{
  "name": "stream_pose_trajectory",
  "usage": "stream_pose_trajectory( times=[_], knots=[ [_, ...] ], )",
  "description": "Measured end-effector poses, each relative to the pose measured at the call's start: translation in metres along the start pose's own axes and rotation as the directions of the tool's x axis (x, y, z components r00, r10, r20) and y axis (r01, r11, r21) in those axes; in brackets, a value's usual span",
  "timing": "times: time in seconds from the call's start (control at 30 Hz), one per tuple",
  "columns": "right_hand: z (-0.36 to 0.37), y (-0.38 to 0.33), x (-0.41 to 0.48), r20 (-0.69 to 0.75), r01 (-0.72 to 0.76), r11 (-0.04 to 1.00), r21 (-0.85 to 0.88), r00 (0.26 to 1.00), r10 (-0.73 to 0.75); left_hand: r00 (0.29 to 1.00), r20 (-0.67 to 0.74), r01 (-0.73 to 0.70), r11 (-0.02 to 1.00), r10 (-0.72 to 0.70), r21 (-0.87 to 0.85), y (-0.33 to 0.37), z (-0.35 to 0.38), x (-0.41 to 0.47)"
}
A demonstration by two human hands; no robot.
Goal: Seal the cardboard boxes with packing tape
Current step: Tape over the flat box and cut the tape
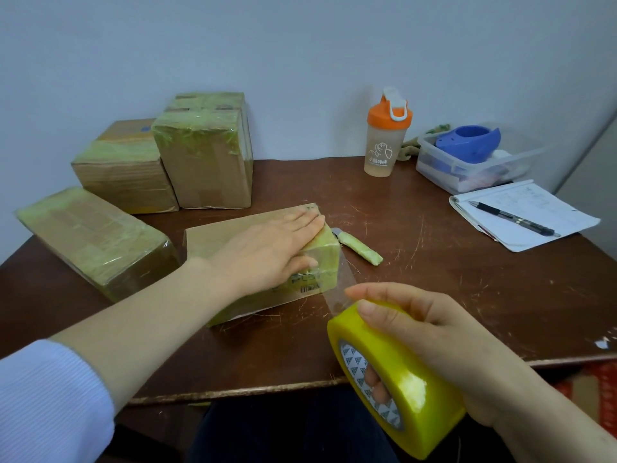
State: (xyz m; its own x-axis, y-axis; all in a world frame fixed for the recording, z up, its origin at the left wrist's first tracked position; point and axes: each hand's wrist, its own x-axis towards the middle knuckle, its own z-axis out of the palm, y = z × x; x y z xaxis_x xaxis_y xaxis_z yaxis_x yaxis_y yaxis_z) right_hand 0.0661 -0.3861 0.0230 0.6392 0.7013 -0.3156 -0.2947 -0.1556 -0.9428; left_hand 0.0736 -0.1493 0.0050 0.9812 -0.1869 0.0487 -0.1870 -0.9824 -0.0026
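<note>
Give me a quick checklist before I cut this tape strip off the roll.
1. Box steadied: ok, the left hand presses flat on the box.
2. Roll secure: ok, the right hand grips the tape roll, fingers through its core.
3. Strip attached: ok, the tape strip runs from the roll to the box's end.
4. Cutter nearby: ok, the cutter lies on the table beside the box.
5. Strip wrinkle-free: cannot tell.
</note>
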Motion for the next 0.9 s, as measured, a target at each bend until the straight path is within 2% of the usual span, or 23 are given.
stream_pose_trajectory(
  times=[0.5,0.57,0.63,0.7,0.73,0.77,0.83,0.9],
  knots=[
    [-0.002,0.0,0.0,0.012,-0.004,1.0,-0.008,1.0,0.004,1.0,0.01,-0.005,0.996,0.006,-0.086,0.01,0.0,-0.003],
    [0.0,-0.001,0.001,0.01,0.0,1.0,-0.016,1.0,0.0,0.998,0.067,0.001,0.994,0.006,-0.105,0.011,-0.005,0.0],
    [0.0,-0.002,0.002,0.008,-0.003,1.0,-0.014,1.0,0.003,0.98,0.2,0.051,0.964,0.003,-0.26,0.006,-0.018,0.003],
    [-0.001,-0.002,0.002,0.003,-0.009,1.0,-0.006,1.0,0.009,0.948,0.309,0.229,0.834,-0.075,-0.502,0.0,-0.034,0.006],
    [-0.002,-0.002,0.002,0.002,-0.013,1.0,-0.005,1.0,0.013,0.938,0.329,0.282,0.79,-0.107,-0.545,-0.002,-0.037,0.009],
    [-0.002,-0.002,0.002,0.003,-0.018,1.0,-0.004,1.0,0.018,0.932,0.342,0.295,0.803,-0.122,-0.517,-0.001,-0.037,0.011],
    [-0.002,-0.002,0.003,0.006,-0.017,1.0,-0.004,1.0,0.017,0.927,0.343,0.257,0.924,-0.152,-0.284,0.005,-0.027,0.017],
    [-0.003,-0.002,0.005,0.006,-0.016,1.0,-0.002,1.0,0.016,0.943,0.292,0.199,0.974,-0.161,-0.107,0.009,-0.014,0.018]
  ],
)
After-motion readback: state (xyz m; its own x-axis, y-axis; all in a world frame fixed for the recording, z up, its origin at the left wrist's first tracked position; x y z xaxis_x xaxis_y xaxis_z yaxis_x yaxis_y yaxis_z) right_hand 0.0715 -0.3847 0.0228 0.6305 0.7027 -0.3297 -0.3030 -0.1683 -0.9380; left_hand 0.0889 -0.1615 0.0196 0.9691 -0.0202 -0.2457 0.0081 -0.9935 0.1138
